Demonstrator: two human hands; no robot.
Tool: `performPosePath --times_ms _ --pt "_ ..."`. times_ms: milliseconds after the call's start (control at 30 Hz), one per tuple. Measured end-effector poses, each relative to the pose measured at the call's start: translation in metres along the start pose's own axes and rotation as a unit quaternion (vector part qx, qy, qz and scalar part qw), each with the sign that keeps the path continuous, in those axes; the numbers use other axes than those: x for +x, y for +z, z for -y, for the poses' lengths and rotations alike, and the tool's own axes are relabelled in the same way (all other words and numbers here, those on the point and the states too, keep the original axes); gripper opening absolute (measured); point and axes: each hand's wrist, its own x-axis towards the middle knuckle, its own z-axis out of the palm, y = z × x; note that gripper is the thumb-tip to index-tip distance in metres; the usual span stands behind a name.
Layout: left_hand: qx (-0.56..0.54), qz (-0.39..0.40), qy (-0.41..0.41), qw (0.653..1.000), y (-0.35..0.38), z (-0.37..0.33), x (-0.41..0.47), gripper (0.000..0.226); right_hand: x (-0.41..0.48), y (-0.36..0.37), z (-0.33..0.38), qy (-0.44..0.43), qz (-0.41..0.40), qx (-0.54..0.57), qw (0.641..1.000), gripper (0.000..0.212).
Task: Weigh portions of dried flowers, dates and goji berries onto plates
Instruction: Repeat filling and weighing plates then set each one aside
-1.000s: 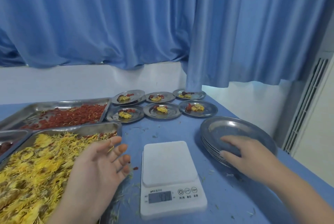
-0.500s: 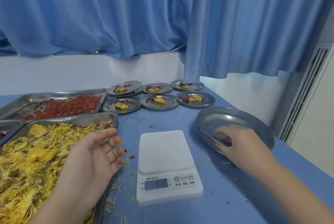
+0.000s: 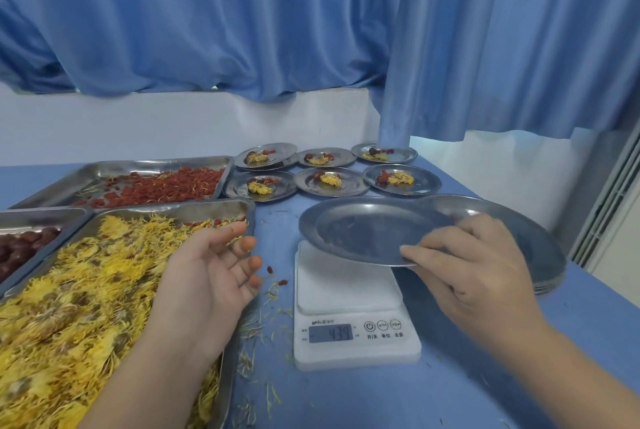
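Right hand (image 3: 474, 276) on empty plate (image 3: 363, 231)

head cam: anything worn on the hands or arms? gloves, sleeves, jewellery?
Nothing worn. The left hand and right hand are bare, with no gloves, rings or watch in view. Both forearms are bare to the frame edge, with no sleeves showing. The left fingers carry an orange stain at the tips.

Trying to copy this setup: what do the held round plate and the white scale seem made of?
The round grey plate in the right hand looks like metal, likely stainless steel, dull-finished: soft grey reflections. The white rectangular kitchen scale looks like matte plastic: no glare.
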Motion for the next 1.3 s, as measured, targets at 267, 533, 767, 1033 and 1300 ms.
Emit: performPosePath --times_ms 267,533,767,1033,1300 --pt "-0.005 -0.011 -0.001 1.0 0.0 0.0 0.0 0.011 -0.003 0.015 0.025 -0.049 0.025 0.006 0.998 0.011" --pt "0.006 -0.004 -0.004 1.0 0.0 0.0 -0.001 0.013 -0.008 0.024 0.028 -0.059 0.04 -0.001 0.997 0.021" --pt "0.009 -0.002 -0.008 1.0 0.0 0.0 -0.002 0.012 -0.006 0.015 0.029 -0.051 0.138 0.053 0.988 0.023" --pt "0.017 -0.001 -0.009 1.0 -0.002 0.0 0.0 0.013 0.002 -0.006 0.026 0.016 0.23 0.143 0.962 0.032" --pt "0.028 -0.006 -0.017 0.999 -0.003 0.001 0.002 0.012 -0.004 -0.026 0.005 0.122 0.421 0.215 0.873 0.045"
